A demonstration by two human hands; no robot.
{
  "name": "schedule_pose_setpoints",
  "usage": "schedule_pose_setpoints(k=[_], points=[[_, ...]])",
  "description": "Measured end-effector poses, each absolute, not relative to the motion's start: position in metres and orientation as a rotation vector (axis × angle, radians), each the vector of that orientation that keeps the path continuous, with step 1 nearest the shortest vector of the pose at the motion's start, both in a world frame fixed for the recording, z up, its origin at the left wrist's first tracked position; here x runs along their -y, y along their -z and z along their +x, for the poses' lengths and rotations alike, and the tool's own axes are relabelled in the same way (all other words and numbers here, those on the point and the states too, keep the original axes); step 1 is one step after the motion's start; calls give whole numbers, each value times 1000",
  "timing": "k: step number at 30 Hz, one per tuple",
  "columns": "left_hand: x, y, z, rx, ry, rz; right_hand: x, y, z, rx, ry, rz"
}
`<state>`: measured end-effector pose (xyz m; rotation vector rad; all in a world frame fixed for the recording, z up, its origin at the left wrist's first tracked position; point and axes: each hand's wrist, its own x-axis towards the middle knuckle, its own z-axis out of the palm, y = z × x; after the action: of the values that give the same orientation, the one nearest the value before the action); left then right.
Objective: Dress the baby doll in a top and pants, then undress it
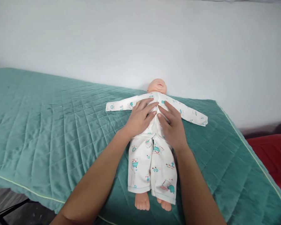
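A baby doll (157,86) lies face up, its head towards the wall and its bare feet (142,201) towards me. It wears a white printed long-sleeved top (194,116) with both sleeves spread out sideways, and matching white pants (140,162). On the left side of the doll's chest rests my left hand (140,116), fingers apart and stretched towards the front middle of the top. My right hand (172,125) lies on the other side, fingers spread, its thumb and fingertips touching the cloth near the same middle line. The doll's hands are not visible.
A green quilted cover (61,134) with pale piping lies under the doll. Behind it rises a white wall (107,40). Beyond the cover's right edge stands a red plastic object (271,153). A dark metal bar (11,209) shows at lower left.
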<state>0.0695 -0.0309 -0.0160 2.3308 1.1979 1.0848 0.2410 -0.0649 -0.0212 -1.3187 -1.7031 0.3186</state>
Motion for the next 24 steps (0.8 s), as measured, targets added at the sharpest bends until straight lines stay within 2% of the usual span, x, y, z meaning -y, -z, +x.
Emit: schedule_pose_setpoints(k=[6,13,15,18,21,24], points=[[26,19,64,-1169,-1243,2204,63,20,247,1280,-555,-1240],[3,39,41,-1382,-1371,2177,48,33,287,1123,-425,-1367],[-5,49,28,-1574,-1281,2218,39,40,294,1176,-338,-1463],[-8,59,3,-1846,-944,2298,26,49,298,1460,-214,-1599],[-2,62,-29,-1920,-595,2367,23,56,311,1805,-149,-1698],[3,61,-62,-1966,-419,2302,32,60,346,1940,-41,-1889]])
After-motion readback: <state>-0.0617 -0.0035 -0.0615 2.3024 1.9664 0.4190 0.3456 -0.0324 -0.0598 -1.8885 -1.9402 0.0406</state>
